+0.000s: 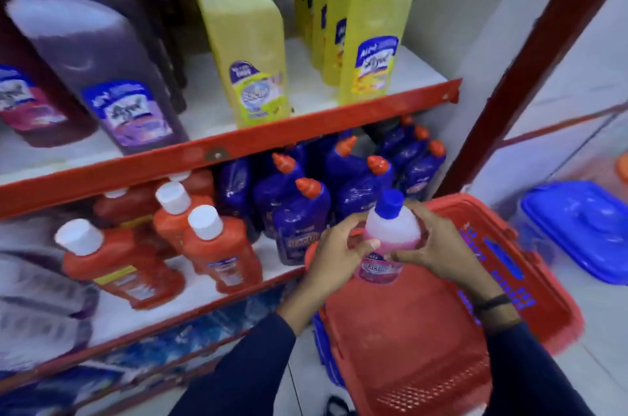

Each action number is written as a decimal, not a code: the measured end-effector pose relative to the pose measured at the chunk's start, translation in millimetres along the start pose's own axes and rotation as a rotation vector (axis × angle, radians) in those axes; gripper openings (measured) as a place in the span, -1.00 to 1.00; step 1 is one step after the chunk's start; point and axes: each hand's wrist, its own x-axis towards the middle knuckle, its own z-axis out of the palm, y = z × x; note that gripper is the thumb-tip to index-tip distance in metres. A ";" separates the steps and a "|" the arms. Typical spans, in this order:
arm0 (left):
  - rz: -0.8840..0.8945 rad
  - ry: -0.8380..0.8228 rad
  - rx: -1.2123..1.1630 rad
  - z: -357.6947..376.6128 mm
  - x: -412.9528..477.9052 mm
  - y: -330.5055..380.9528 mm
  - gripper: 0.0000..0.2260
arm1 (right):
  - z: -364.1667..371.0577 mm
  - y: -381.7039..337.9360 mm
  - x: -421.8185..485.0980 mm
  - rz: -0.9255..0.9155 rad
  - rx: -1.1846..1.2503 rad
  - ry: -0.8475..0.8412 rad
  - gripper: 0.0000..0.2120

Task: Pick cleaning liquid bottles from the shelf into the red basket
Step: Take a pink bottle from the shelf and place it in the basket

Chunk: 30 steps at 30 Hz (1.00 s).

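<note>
Both hands, left and right, clamp the pink bottle upright; basket directly below the grip, ready for lowering.

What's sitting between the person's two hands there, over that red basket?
In the head view, a clear plastic bottle of pink liquid with a blue cap is held upright between the left hand and right hand, above the red plastic basket.
</note>
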 end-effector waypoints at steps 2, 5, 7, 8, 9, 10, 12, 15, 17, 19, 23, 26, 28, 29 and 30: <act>-0.102 -0.024 0.099 19.5 10.5 -20.1 -0.61 | 10.4 32.6 -3.3 0.073 -0.063 -0.020 -0.30; -0.249 -0.081 0.178 43.0 23.1 -49.3 -0.60 | 32.5 73.8 -7.7 0.174 -0.101 -0.089 -0.39; -0.381 -0.092 0.183 55.4 29.6 -67.2 -0.61 | 46.6 97.5 -9.7 0.233 -0.092 -0.128 -0.42; -0.455 -0.092 0.175 59.9 32.5 -75.3 -0.61 | 52.7 107.5 -10.3 0.253 -0.091 -0.146 -0.43; -0.522 -0.096 0.151 64.2 34.9 -82.2 -0.60 | 58.4 116.9 -10.7 0.264 -0.090 -0.162 -0.44; -0.583 -0.097 0.112 67.7 37.3 -88.8 -0.59 | 63.8 125.2 -11.0 0.269 -0.087 -0.175 -0.45; -0.712 -0.067 -0.006 72.8 39.9 -96.0 -0.57 | 74.2 138.6 -10.7 0.289 -0.079 -0.201 -0.49; -0.836 0.007 -0.157 80.5 42.4 -100.5 -0.62 | 85.9 151.5 -9.2 0.330 -0.072 -0.230 -0.52; -0.843 0.030 -0.181 85.8 43.2 -101.6 -0.65 | 89.7 155.9 -8.5 0.354 -0.070 -0.242 -0.51; -0.845 0.039 -0.177 88.2 43.8 -101.3 -0.66 | 90.0 157.9 -8.3 0.375 -0.068 -0.244 -0.51; -0.872 0.022 -0.234 85.6 43.3 -96.7 -0.65 | 88.5 157.6 -6.7 0.386 -0.085 -0.280 -0.48; -0.877 -0.001 -0.288 78.3 39.3 -83.3 -0.63 | 83.7 150.9 -3.9 0.377 -0.140 -0.313 -0.43; -0.827 -0.003 -0.315 69.4 33.0 -70.5 -0.61 | 75.2 141.3 -4.2 0.380 -0.171 -0.331 -0.41; -0.779 -0.002 -0.321 62.8 28.5 -62.6 -0.59 | 69.3 133.8 -5.3 0.386 -0.187 -0.338 -0.42; -0.714 0.002 -0.323 55.0 22.8 -54.0 -0.59 | 62.7 123.9 -6.4 0.388 -0.202 -0.333 -0.44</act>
